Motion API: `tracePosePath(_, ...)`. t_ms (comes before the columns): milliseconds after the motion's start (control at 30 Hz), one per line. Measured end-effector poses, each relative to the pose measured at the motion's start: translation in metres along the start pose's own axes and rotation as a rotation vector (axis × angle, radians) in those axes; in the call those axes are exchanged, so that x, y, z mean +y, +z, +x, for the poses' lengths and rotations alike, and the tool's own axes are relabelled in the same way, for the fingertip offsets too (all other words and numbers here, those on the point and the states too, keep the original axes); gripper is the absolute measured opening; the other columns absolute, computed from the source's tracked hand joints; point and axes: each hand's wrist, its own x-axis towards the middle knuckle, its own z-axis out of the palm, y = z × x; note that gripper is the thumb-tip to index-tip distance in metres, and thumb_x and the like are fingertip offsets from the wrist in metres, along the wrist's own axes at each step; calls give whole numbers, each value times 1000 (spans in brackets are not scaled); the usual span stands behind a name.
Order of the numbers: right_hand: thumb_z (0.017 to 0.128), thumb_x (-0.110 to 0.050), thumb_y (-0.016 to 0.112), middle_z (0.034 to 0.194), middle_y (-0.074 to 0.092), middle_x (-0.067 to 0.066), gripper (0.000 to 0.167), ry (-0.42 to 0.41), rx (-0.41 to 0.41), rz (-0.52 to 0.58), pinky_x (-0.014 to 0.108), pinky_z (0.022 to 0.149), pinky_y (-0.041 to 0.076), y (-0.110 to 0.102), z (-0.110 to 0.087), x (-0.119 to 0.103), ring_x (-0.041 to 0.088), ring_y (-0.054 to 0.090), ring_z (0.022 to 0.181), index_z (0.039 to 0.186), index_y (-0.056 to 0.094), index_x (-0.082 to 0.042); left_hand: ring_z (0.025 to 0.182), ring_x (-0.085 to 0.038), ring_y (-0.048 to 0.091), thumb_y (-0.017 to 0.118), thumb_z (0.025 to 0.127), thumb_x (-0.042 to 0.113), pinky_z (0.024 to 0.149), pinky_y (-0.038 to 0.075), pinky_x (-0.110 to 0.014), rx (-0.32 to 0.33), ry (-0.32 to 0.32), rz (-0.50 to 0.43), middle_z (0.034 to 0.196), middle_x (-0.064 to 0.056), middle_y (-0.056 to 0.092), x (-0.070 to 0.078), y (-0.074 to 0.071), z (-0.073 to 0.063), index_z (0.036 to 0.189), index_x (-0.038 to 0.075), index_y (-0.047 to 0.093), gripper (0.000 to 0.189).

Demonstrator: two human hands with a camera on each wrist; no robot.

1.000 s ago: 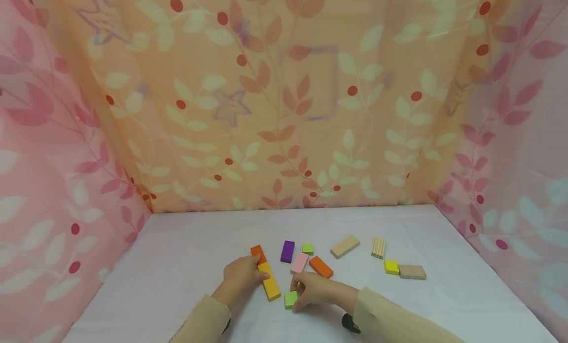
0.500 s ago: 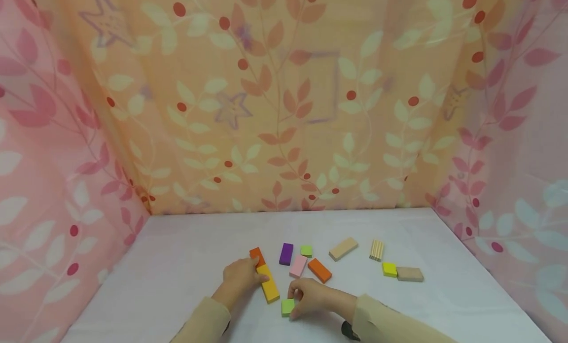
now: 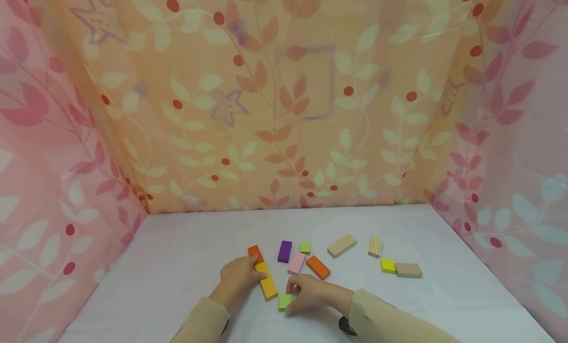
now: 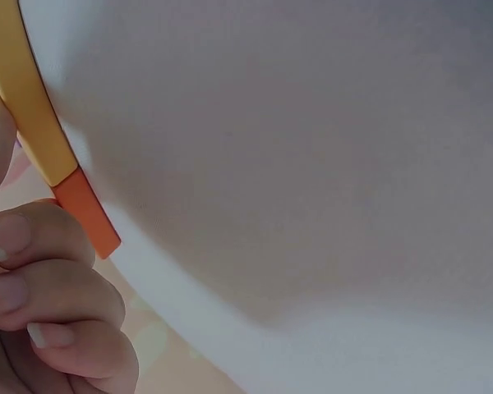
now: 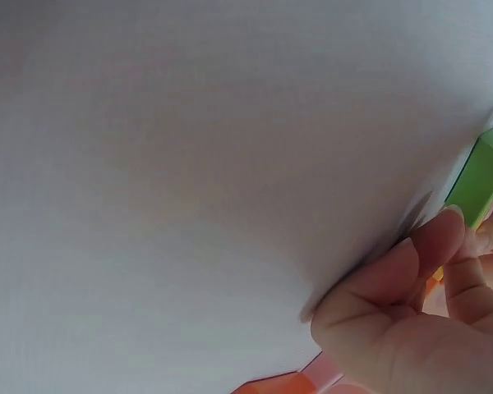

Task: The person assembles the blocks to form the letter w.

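Observation:
My left hand holds a yellow block and an orange block, which lie end to end on the table. The thumb is on the yellow one and the index finger reaches the orange one. In the left wrist view, the joint between the yellow block and the orange block shows beside curled fingers. With thumb and index finger, my right hand pinches a light green block, just right of the yellow block's near end. The right wrist view shows that green block beyond the fingertips.
Beyond my right hand lie a pink block, a second orange block, a purple block and another green block. Farther right are a plain wood block, ridged piece, yellow cube and tan block.
My right hand has slid the green block slightly left and toward me, closer to the yellow block's near end. My left hand keeps its place on the yellow and orange blocks.

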Motion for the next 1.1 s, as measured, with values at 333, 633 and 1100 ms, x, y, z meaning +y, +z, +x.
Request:
tracePosePath(333,87,-16,73,77,54,-1,11,-7,8,54,30,65,38,1,-2,-3,16,48,74,86,62,-16,91,-29,64,78,77,46,66,49,-42,19,7,5,112,-13,68,-1,2,-1,131,9,63,67)
tracePosePath(633,87,-14,73,75,53,0,12,-10,34,51,29,63,38,2,-2,-5,16,48,72,85,61,-14,96,-31,64,77,78,47,69,51,-43,11,9,13,114,-13,68,-1,2,-1,132,9,62,67)
tracePosePath(1100,87,-14,73,76,54,0,11,6,58,63,30,64,39,5,1,-1,17,48,73,86,63,-15,95,-32,64,76,79,49,66,51,-41,2,17,22,114,-14,67,-2,4,2,134,9,60,70)
